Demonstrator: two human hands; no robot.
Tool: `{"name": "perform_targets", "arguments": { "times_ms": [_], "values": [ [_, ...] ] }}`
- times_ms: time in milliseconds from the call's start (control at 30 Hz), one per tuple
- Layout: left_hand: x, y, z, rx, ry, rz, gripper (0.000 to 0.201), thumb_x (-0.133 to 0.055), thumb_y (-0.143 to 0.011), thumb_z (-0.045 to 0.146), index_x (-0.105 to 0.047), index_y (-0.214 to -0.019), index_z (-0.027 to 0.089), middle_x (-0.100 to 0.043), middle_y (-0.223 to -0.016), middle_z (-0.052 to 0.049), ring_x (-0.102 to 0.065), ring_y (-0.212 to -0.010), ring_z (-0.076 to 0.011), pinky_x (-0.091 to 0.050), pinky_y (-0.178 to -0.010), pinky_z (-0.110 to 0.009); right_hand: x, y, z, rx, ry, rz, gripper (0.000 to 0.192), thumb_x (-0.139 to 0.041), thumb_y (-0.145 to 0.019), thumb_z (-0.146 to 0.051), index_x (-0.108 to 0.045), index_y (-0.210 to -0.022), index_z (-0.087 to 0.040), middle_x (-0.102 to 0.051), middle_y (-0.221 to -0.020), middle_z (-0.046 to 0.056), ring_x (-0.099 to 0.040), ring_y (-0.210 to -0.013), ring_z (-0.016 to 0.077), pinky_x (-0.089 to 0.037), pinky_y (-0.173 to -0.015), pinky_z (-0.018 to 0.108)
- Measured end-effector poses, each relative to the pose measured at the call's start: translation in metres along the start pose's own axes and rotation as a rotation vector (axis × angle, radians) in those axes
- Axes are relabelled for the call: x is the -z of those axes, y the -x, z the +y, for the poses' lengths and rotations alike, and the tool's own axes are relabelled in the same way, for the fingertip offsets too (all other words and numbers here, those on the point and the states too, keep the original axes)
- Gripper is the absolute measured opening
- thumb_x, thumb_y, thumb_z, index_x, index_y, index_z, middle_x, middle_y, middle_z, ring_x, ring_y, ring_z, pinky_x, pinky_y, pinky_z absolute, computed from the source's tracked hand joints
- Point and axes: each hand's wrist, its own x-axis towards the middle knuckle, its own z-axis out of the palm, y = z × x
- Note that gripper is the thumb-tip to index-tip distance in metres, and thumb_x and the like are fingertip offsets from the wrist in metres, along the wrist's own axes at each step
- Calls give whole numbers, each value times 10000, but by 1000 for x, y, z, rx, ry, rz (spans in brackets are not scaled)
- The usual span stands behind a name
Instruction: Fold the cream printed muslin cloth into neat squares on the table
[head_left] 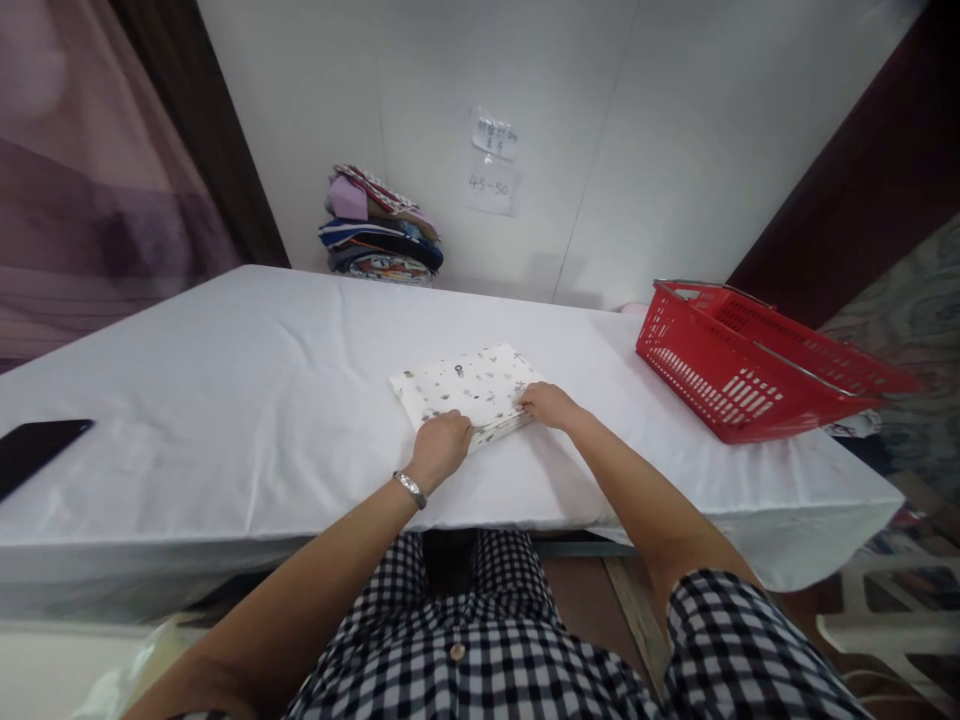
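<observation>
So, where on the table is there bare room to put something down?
Bare sheet lies between the phone and the folded cloth, and behind it toward the clothes pile. The right end is crowded by the basket.

So there's this small folded white cloth with a scattered print of tiny dark and greenish motifs (469,388), sitting flat on the white-covered table, roughly in the middle and closer to the near edge. It's folded into a neat rectangle, turned a bit so one corner points toward the back wall. You can see a few layers stacked along the near edge. Looks like soft cotton, pretty smooth on top, no big wrinkles. Near corners are partly covered.
</observation>
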Motion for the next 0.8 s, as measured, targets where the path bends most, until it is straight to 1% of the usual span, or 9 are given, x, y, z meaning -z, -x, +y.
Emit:
{"name": "perform_targets", "arguments": {
  "times_ms": [67,100,200,267,367,533,600,667,800],
  "values": [
    [-2,1,0,-11,19,58,271,-392,-918,239,-603,-770,157,-591,-805,-63,-548,-733,-181,-377,-630,-297,6,1,-4,10,49,-151,186,-529,-800,-110,-684,-733,-189,-681,-841,55,-590,-798,179,-397,-708,264],
    [-4,2,-1,-25,37,94,262,-388,-922,234,-596,-782,159,-585,-808,-59,-541,-737,-176,-383,-638,-295,9,3,-5,6,61,-161,190,-506,-815,-100,-673,-764,-175,-673,-872,68,-582,-823,184,-390,-724,268],
    [-10,5,-3,-104,69,180,238,-383,-927,219,-581,-806,168,-570,-808,-55,-529,-759,-173,-400,-679,-302,13,17,-7,-23,53,-15,199,-441,-858,-86,-628,-872,-151,-644,-940,90,-546,-891,195,-371,-789,288],
    [-14,7,-5,-168,46,185,228,-394,-922,211,-574,-789,169,-563,-794,-56,-524,-770,-180,-403,-696,-315,9,27,-5,-23,27,39,195,-425,-867,-75,-602,-901,-150,-630,-963,91,-527,-914,197,-360,-817,299],
    [-19,9,-6,-217,-7,167,240,-397,-922,208,-568,-759,163,-559,-782,-63,-518,-763,-189,-402,-693,-331,1,38,-3,-9,-29,22,176,-430,-872,-78,-585,-886,-160,-625,-949,77,-522,-910,193,-357,-822,304],
    [-14,8,-5,-199,9,131,239,-412,-925,242,-580,-776,161,-580,-808,-64,-530,-779,-191,-420,-705,-333,-4,43,-1,7,-137,54,154,-465,-887,-139,-601,-953,-171,-632,-993,72,-535,-940,193,-376,-842,317],
    [-11,5,-1,-186,16,110,201,-455,-913,286,-599,-853,160,-608,-894,-74,-547,-844,-204,-434,-736,-341,-5,44,1,35,-162,93,184,-477,-887,-155,-615,-1008,-179,-631,-1038,81,-539,-977,199,-386,-863,328],
    [-10,1,4,-186,-2,103,231,-503,-891,311,-591,-1037,156,-610,-1092,-99,-543,-998,-235,-439,-810,-364,-8,45,3,59,-171,133,208,-480,-888,-165,-632,-1028,-188,-632,-1058,89,-545,-990,207,-398,-874,344],
    [-18,-4,15,-213,-86,44,446,-495,-889,278,-446,-1315,152,-462,-1394,-121,-416,-1266,-267,-382,-971,-418,-15,49,5,68,-179,208,219,-471,-900,-195,-659,-1012,-196,-646,-1031,96,-561,-966,211,-423,-863,365]
  ]
}}
